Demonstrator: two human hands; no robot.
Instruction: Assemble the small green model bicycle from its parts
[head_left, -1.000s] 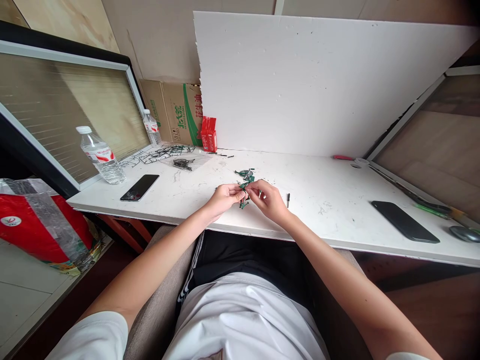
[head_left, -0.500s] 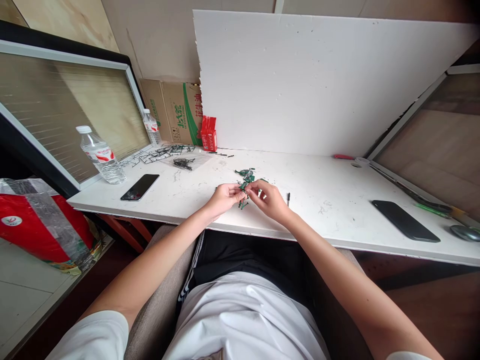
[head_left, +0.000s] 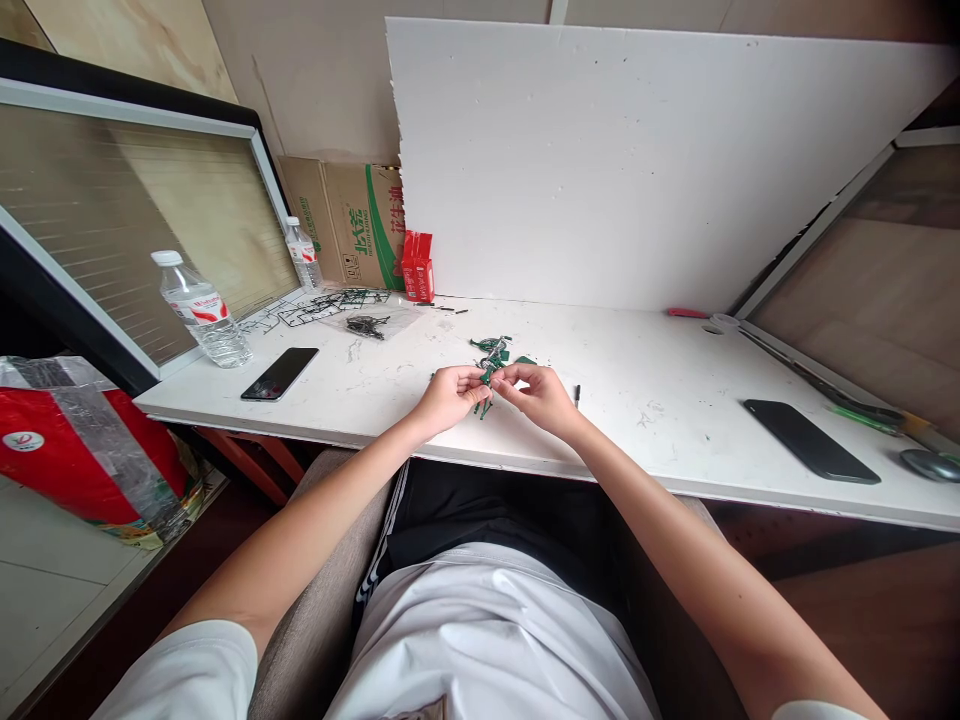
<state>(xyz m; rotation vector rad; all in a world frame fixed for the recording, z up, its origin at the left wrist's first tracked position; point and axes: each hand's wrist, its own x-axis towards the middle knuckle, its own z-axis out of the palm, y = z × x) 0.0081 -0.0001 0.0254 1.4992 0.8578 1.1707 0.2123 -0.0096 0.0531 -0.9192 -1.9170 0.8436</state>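
My left hand [head_left: 451, 397] and my right hand [head_left: 538, 398] meet over the front part of the table, fingertips nearly touching. Between them they pinch a small green plastic model part [head_left: 487, 379]; its exact shape is partly covered by the fingers. Just beyond the fingertips lie more green and silver model pieces [head_left: 491, 346]. Thin green pieces [head_left: 485, 409] show below the hands. A flat green piece [head_left: 523, 361] peeks out behind my right hand. To the right of that hand stands or lies a small dark stick-like tool [head_left: 577, 394].
At left on the white table [head_left: 660, 370] are a phone [head_left: 280, 374], a water bottle [head_left: 202, 312], black part frames [head_left: 330, 306] and a plastic bag of dark pieces [head_left: 369, 327]. A red box [head_left: 418, 268] stands behind. On the right lie a black phone-like slab [head_left: 810, 442] and a mouse [head_left: 930, 465].
My right hand's fingers have lowered and drawn in closer around the green part. My left hand stays almost where it was.
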